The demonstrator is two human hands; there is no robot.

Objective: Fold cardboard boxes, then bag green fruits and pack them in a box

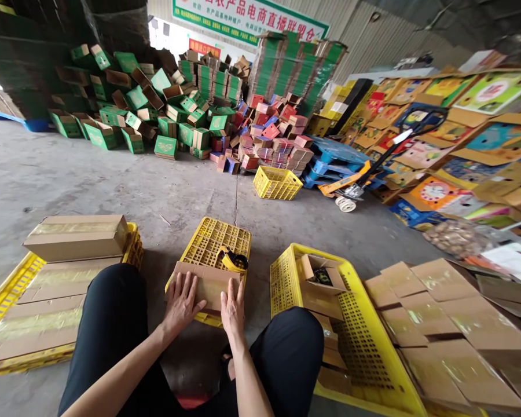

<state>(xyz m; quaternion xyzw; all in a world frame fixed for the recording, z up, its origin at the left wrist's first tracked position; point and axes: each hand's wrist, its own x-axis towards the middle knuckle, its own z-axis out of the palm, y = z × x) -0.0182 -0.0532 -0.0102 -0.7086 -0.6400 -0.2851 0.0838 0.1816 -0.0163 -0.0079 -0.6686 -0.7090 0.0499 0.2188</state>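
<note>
So, 2 open hands (182, 298) (233, 304) on carton (211, 282)

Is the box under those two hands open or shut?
Shut, it looks: the box shows a flat top without raised flaps, and the left hand and right hand rest on it.

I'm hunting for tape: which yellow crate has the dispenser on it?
The crate bearing the cardboard box under the left hand and right hand: only on it does a tape dispenser lie, just beyond that box.
</note>
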